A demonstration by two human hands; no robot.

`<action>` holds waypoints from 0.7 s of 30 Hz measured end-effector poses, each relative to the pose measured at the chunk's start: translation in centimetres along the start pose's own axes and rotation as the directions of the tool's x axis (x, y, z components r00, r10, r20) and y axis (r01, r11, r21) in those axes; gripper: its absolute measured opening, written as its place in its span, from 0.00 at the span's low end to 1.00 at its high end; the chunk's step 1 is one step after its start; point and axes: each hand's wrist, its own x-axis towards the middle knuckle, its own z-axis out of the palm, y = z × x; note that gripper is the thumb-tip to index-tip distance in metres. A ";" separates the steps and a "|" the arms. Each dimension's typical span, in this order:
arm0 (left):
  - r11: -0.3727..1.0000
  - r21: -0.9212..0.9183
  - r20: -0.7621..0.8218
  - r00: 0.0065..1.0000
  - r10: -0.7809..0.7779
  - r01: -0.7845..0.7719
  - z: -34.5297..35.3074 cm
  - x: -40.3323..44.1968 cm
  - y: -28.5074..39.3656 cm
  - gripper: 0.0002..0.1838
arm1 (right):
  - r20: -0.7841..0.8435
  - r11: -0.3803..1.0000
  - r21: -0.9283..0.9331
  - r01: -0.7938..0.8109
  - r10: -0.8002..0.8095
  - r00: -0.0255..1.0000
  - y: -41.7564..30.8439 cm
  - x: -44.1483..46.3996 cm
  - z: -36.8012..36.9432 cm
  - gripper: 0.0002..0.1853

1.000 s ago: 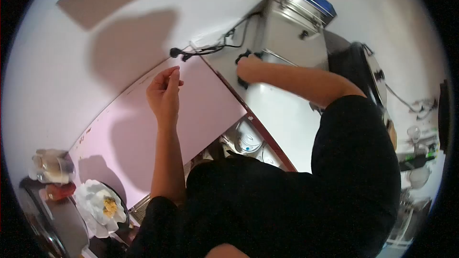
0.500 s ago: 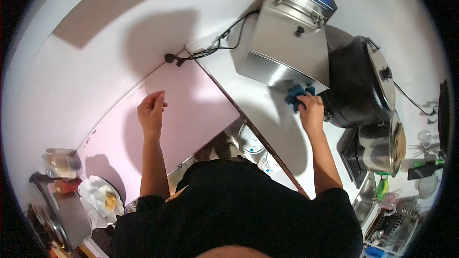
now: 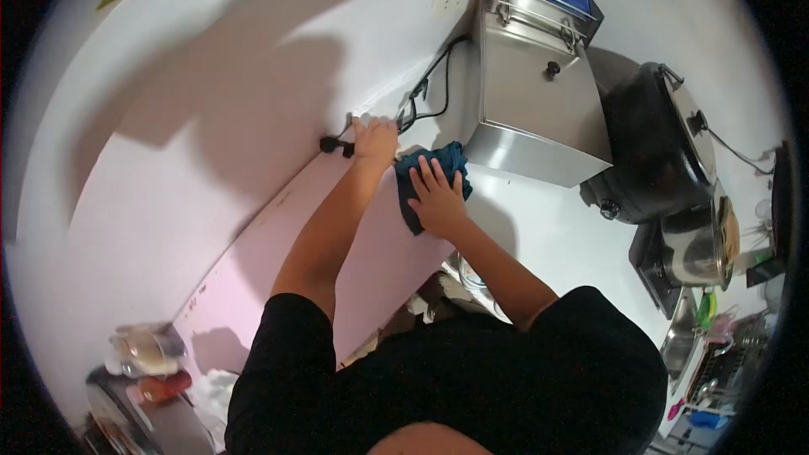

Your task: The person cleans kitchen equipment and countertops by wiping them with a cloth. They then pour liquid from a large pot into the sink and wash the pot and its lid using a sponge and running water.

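Note:
A dark teal cloth (image 3: pixel 455 162) lies across the seam between the pink tabletop (image 3: pixel 371 261) and the white counter (image 3: pixel 531 227). My right hand (image 3: pixel 438 200) rests flat on this cloth, fingers spread and pressing it down. At the back corner by the wall, my left hand (image 3: pixel 375 143) has its fingers curled about a black power cord (image 3: pixel 409 122). The cord's plug end (image 3: pixel 335 146) sticks out to the left of that hand. Part of the cord is hidden beneath my fingers.
A steel fryer (image 3: pixel 543 109) with a blue control panel stands at the back, beside a large black pot (image 3: pixel 653 152). A steel pot (image 3: pixel 695 248) and a sink (image 3: pixel 678 337) are farther right. Jars (image 3: pixel 147 350) sit at the far left. A wall bounds the tabletop.
My right hand has moved left with the cloth, from the fryer's front to the seam, and its fingers have spread. My left hand has gone up and right to the cord.

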 end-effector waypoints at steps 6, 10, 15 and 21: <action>0.998 -0.052 -0.167 0.986 0.025 -0.034 -3.4 4.3 -4.3 0.11 | -0.070 0.990 0.111 -0.084 0.092 0.993 0.5 5.2 0.9 0.31; 0.988 -0.151 -0.314 0.949 -0.019 -0.030 -8.3 7.0 -5.3 0.11 | -0.093 0.981 0.101 -0.167 0.176 0.980 0.7 14.1 3.1 0.30; 0.999 0.005 -0.334 0.942 -0.046 0.051 -13.8 8.1 -4.3 0.13 | -0.101 0.793 0.127 -0.596 0.608 0.788 2.6 22.8 3.3 0.29; 0.999 0.033 -0.328 0.945 -0.012 0.024 -15.0 6.8 -4.8 0.15 | -0.123 0.577 0.227 -0.785 0.816 0.564 11.8 30.6 5.3 0.33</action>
